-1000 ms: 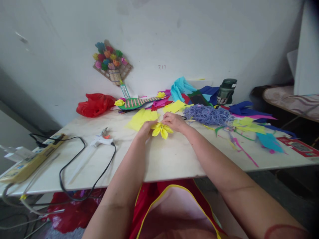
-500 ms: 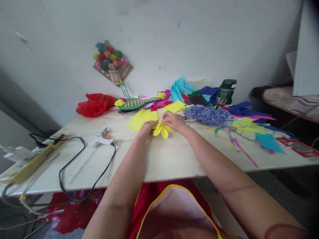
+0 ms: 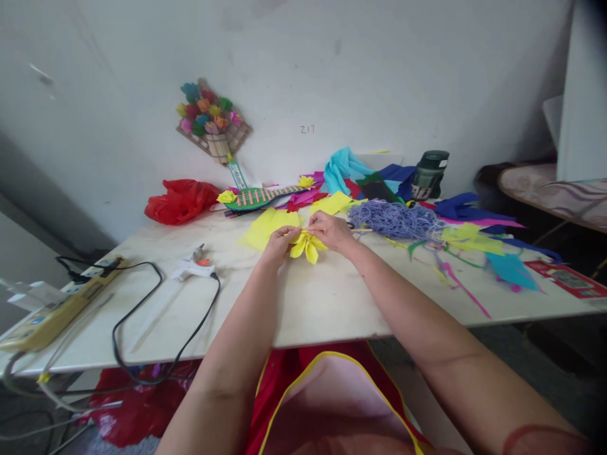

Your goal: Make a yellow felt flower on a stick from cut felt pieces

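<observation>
The flower [image 3: 307,245], folded from yellow paper, is held just above the table [image 3: 322,303], near its far middle, between the two hands. It is pinched at its top, where the petals meet, so that the loose petals hang down and towards the person. The left hand [image 3: 279,243] is closed on the flower's left side with curled fingertips. The right hand [image 3: 332,230] is closed on the top right, its grip narrow and made with the fingertips only. A two-sided hold of this kind probably serves to stop the folded petals from springing apart. Both forearms are stretched out over the near edge.

A yellow sheet [image 3: 268,227] of the same colour lies just behind the left hand, likely so that stock is within reach. A heap of purple yarn [image 3: 393,218] lies just beside the right hand. Beyond it a green bottle [image 3: 429,174] stands upright against the wall. Coloured scraps [image 3: 512,268] are strewn over the right end of the table.

To the left, well apart from the paper, a glue gun [image 3: 192,270] is laid on its side. Its black cord [image 3: 142,316] loops over the near edge and back to a power strip [image 3: 57,309] at the left end. A red bag [image 3: 177,199] is pushed to the back, and a paper bouquet [image 3: 211,123] is fixed to the wall above it.
</observation>
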Demonstrator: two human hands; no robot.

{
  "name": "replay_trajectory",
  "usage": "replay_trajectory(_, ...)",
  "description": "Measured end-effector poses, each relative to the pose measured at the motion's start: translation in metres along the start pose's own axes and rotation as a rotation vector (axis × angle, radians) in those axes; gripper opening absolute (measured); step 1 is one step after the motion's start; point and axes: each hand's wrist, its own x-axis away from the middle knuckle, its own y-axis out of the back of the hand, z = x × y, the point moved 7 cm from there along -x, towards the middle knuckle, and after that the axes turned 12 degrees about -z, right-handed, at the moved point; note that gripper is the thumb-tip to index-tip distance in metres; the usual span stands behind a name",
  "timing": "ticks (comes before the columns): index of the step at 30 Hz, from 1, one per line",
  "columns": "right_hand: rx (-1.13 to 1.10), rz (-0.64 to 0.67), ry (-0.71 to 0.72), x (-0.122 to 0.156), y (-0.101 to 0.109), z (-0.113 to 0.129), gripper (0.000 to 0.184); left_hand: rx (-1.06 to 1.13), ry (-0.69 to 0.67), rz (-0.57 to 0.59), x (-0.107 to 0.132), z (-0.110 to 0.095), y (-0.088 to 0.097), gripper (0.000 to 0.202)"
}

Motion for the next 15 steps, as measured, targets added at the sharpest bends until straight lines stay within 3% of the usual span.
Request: replay_trajectory(15, 0.195, 0.058, 0.069, 0.006, 0.002, 0.015, 0.028, -0.133, -0.007, 0.071, 0.004, -0.005, -0.001, 0.045)
